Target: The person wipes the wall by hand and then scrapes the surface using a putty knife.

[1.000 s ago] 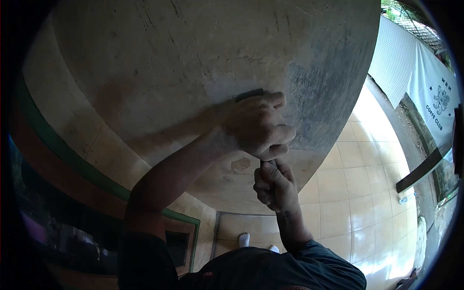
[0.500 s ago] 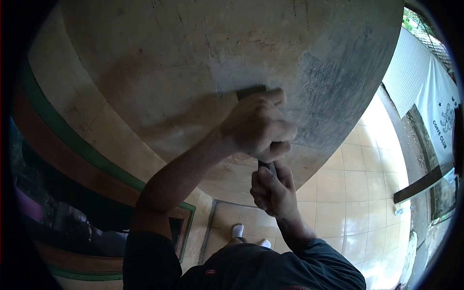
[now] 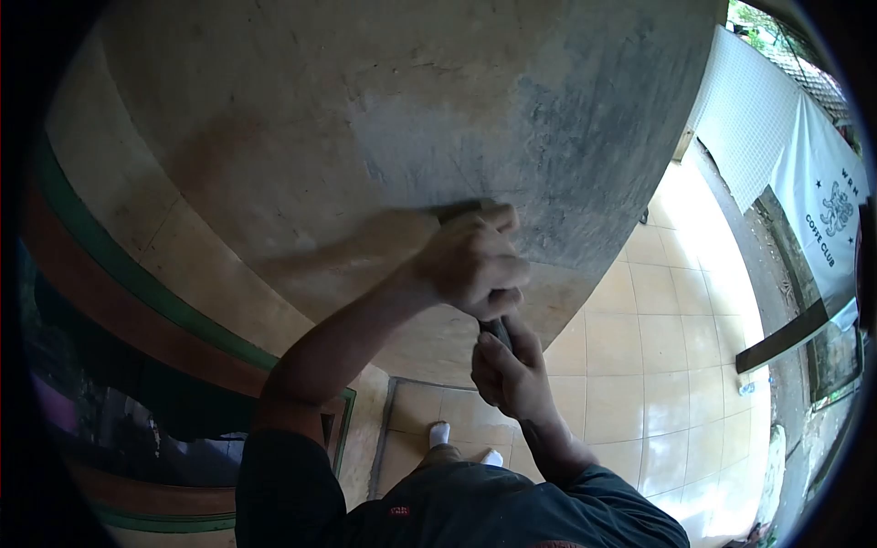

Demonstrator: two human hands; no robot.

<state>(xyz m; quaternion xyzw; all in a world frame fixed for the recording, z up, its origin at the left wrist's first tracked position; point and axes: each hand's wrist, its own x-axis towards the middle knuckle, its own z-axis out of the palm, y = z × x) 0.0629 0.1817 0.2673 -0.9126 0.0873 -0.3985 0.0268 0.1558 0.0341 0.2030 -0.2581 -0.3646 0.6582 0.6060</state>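
Note:
Both my hands are closed around a dark, bar-like tool [image 3: 494, 328] whose exact kind I cannot make out. My left hand [image 3: 473, 265] grips its upper part, close to the wall [image 3: 301, 173]. Below it, my right hand [image 3: 514, 370] wraps round the lower part. Beyond the left fingers, the tool's dark far end sits at the wall surface; my fingers hide most of it. A rough, dark grey patch [image 3: 607, 128] covers the wall's right side, with a paler patch left of it.
Glossy cream floor tiles [image 3: 671, 338] spread below and to the right. On the left runs a green and brown frame [image 3: 183, 297] with dark glass. A white banner [image 3: 818, 192] hangs outside by a slanted post [image 3: 781, 342]. My feet [image 3: 440, 434] stand near the wall base.
Both hands and the tool have shifted down along the wall, the left hand more than the right. The view has turned slightly right. Both grips stay closed.

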